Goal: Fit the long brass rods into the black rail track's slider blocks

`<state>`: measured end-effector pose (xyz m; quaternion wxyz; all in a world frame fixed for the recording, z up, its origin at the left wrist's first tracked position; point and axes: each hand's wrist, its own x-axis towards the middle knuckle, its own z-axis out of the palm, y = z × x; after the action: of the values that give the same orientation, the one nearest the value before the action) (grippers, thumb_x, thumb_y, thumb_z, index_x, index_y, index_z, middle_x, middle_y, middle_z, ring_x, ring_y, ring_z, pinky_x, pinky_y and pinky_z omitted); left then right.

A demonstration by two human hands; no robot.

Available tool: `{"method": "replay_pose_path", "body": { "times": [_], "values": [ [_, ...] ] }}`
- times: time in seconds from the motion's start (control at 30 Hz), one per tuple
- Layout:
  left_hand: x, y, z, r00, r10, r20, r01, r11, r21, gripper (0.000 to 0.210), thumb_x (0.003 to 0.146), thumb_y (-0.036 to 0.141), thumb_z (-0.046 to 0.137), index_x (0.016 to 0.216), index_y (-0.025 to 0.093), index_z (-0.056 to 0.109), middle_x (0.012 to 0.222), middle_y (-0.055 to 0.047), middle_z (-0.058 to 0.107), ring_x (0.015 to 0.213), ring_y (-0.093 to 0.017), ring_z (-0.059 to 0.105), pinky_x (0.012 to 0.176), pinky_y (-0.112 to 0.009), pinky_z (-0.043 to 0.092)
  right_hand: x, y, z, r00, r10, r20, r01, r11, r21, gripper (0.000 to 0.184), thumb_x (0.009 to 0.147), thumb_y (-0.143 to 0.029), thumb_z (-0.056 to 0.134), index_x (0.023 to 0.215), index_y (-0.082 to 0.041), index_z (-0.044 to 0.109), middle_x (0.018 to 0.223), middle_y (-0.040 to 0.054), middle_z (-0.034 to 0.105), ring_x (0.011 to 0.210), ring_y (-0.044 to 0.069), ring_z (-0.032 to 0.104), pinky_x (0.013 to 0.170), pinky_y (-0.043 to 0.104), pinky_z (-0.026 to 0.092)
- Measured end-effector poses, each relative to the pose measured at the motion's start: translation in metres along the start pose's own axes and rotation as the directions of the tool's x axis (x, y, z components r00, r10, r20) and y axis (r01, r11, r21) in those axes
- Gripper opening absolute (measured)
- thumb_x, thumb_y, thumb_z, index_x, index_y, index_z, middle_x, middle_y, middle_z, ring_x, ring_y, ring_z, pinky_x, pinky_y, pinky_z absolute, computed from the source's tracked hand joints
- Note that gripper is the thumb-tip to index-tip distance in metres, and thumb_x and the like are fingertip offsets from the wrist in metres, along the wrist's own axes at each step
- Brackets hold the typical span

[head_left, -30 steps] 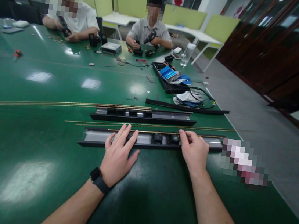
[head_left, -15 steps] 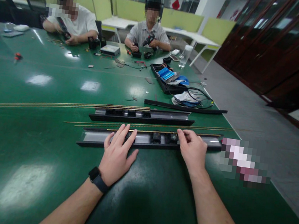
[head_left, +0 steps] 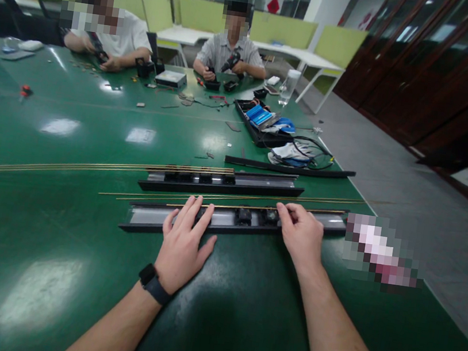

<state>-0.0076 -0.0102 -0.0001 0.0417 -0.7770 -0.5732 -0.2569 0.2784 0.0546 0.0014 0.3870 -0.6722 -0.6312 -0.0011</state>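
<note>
A long black channel (head_left: 145,216) with a pale inner face lies across the green table before me, holding several small black blocks (head_left: 243,216). My left hand (head_left: 183,244), with a dark watch on the wrist, rests over its left part, fingers spread and touching it. A thin brass-coloured rod (head_left: 251,206) runs along the top of the channel. The thumb and forefinger of my right hand (head_left: 302,236) are pinched together on that rod, right of the blocks; the fingertips partly hide the contact.
Behind lies a second black channel (head_left: 258,188) with brass-coloured rods (head_left: 87,165) over it, reaching left. Further back are a black strip (head_left: 289,167), gloves (head_left: 293,152) and a black tray (head_left: 260,138). Two people sit across the table, one holding a power drill (head_left: 231,61).
Both hands keep practically the same place and pose on the channel. The view has shifted very slightly; nothing else has clearly moved.
</note>
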Motion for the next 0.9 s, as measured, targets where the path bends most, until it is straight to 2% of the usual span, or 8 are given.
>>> {"method": "replay_pose_path", "body": {
  "times": [0.5,0.9],
  "values": [
    [0.0006,0.0004,-0.0007,1.0,-0.006,0.008,0.006,1.0,0.007,0.06,0.1,0.031,0.062,0.158,0.023,0.049,0.169,-0.017,0.041,0.158,-0.035,0.037,0.122,-0.056,0.031,0.0015,-0.0002,0.001,0.999,-0.048,-0.026,0.045,0.994,-0.096,0.062,0.103,-0.07,0.045,0.082,-0.02,0.075,0.07,0.005,0.07,0.07,0.021,0.059,0.075,0.034,0.035],
    [0.0006,0.0004,-0.0008,1.0,-0.007,0.011,0.007,1.0,0.018,0.06,0.1,0.032,0.06,0.158,0.024,0.048,0.169,-0.017,0.04,0.159,-0.034,0.036,0.122,-0.056,0.031,0.0017,-0.0038,-0.0025,1.0,-0.019,-0.003,0.018,0.998,-0.053,0.057,0.102,-0.068,0.047,0.084,-0.021,0.075,0.075,0.0058,0.072,0.073,0.021,0.061,0.076,0.035,0.038]
  ]
}}
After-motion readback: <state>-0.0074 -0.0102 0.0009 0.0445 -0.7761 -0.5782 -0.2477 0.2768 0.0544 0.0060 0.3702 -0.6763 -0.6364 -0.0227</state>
